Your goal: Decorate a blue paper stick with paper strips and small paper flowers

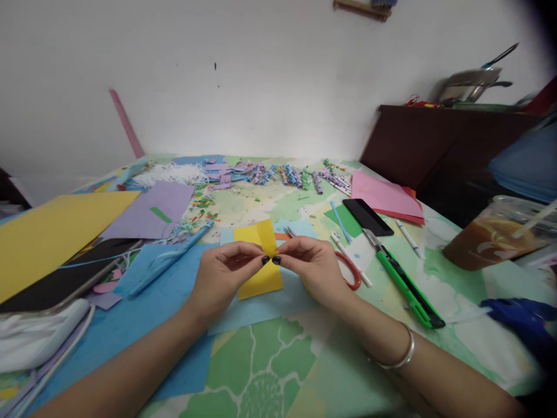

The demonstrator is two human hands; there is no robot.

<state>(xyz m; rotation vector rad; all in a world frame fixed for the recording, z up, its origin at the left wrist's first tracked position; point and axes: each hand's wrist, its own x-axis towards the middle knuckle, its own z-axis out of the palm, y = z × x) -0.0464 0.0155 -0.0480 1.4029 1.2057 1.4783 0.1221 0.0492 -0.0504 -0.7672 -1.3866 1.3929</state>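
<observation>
A small yellow sheet of paper [259, 284] with a crease is held upright in front of me, above a light blue sheet [235, 319]. My left hand [226, 270] pinches it near its middle between thumb and forefinger. Right beside that, my right hand [313, 270] pinches the same paper at its right edge, the two thumb tips almost touching. Partly hidden behind my right hand lie red-handled scissors [351, 273], their blade tips showing above it. A white stick [350, 259] rests by the scissors.
To the right lie a green box cutter [407, 284], a black phone [368, 216], pink paper [385, 194], a drink cup [474, 244] and a blue glue gun [522, 313]. Leftward are yellow sheets [56, 232], purple paper [148, 212] and a blue pen-like tool [174, 258]. Curled paper strips [261, 174] line the back.
</observation>
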